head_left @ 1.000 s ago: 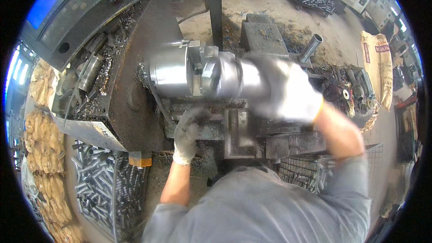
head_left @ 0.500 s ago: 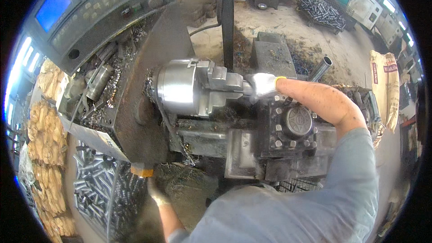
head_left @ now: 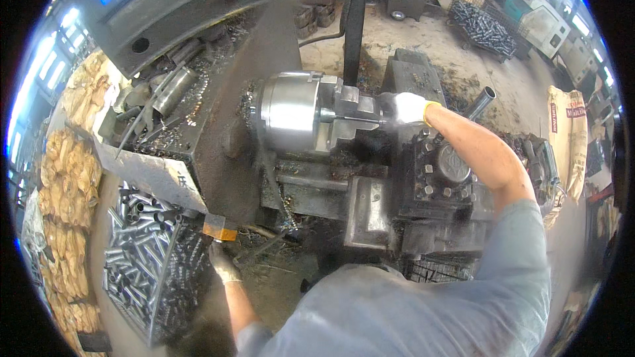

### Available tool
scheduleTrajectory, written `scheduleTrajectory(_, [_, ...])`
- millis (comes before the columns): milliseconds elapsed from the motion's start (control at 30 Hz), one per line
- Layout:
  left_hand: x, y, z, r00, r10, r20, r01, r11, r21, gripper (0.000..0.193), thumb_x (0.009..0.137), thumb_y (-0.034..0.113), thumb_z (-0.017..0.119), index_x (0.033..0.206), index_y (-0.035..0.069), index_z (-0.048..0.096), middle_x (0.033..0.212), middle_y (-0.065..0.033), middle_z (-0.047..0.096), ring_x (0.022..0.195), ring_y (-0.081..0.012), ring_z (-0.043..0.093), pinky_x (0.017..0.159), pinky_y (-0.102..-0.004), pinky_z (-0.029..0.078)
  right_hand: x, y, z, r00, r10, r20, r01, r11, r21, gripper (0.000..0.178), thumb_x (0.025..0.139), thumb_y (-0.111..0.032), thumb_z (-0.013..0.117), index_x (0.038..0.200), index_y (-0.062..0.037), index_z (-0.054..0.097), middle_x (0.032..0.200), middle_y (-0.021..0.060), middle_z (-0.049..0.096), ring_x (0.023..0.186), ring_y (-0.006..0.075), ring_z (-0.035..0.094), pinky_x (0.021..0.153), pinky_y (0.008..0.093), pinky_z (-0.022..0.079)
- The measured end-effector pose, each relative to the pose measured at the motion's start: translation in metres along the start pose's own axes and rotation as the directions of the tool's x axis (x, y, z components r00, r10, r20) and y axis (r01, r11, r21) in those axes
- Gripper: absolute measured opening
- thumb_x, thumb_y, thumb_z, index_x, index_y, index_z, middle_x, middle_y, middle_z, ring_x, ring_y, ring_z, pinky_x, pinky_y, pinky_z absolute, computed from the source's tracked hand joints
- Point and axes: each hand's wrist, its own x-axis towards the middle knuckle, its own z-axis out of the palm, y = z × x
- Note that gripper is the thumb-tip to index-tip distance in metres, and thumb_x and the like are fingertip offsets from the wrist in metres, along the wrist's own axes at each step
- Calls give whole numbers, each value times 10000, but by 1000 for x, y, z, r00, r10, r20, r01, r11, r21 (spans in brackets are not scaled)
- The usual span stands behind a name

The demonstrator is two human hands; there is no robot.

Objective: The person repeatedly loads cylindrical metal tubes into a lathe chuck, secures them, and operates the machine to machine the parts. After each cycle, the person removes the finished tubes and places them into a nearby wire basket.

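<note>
My right hand (head_left: 408,108), in a white glove with a yellow cuff, is closed at the tips of the chuck jaws (head_left: 348,114). Its fingers wrap round a metal workpiece (head_left: 384,108), mostly hidden by the glove and jaws. Left of the jaws sits the bright round body of the lathe chuck (head_left: 291,109). Low on the left, my gloved left hand (head_left: 223,266) reaches up just beneath an orange block (head_left: 220,230) at the machine's lower corner. Its fingertips look dark and blurred, so I cannot tell their grip.
A bolted tool post (head_left: 444,165) stands below my right forearm, with an upright steel tube (head_left: 483,100) behind it. Many cut tubes (head_left: 135,254) fill a container at lower left. A control panel (head_left: 178,0) overhangs a chip-strewn tray (head_left: 159,109). A paper sack (head_left: 567,139) stands at right.
The whole view has shifted, so the machine appears farther right. My left hand has risen slightly toward the orange block. My right hand remains at the jaw tips.
</note>
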Motion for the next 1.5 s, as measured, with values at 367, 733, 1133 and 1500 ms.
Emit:
scheduleTrajectory(367, [-65, 176, 155, 120, 938, 324, -924, -14, 383, 358, 894, -52, 639, 1250, -82, 620, 1174, -237, 687, 1081, -455, 671, 998, -552, 543, -266, -152, 79, 842, 233, -487, 180, 730, 659, 321, 835, -45, 796, 1155, -21, 783, 1133, 159, 804, 1056, 254, 786, 981, 372, 599])
scheduleTrajectory(733, [46, 351, 456, 648, 424, 633, -634, -162, 756, 941, 1008, 253, 592, 1752, 178, 21, 1363, -285, 695, 1164, -383, 750, 1001, -537, 576, -298, -130, 175, 910, 353, -218, -23, 567, 823, 313, 915, -131, 810, 1217, -53, 783, 1113, 114, 810, 1024, 215, 780, 924, 349, 613])
scheduleTrajectory(1133, [-198, 29, 98, 716, 36, 698, -591, 564, 577, 229, 982, 334, 716, 1084, 133, 751, 1006, -197, 757, 925, -398, 741, 791, -479, 598, -238, -173, 250, 953, -255, -162, 292, 645, 706, 320, 911, -150, 830, 1208, -52, 762, 1196, 101, 791, 1053, 190, 767, 937, 341, 612])
scheduleTrajectory(1500, [-619, -73, -421, 306, -66, -950, 611, 779, 142, 407, 997, 423, 635, 1215, 102, 756, 1191, -235, 759, 1141, -415, 723, 983, -458, 551, -266, -495, 402, 419, -884, 205, 792, 467, 393, 372, 892, -224, 785, 1214, -41, 753, 1066, 177, 803, 979, 293, 794, 891, 383, 611])
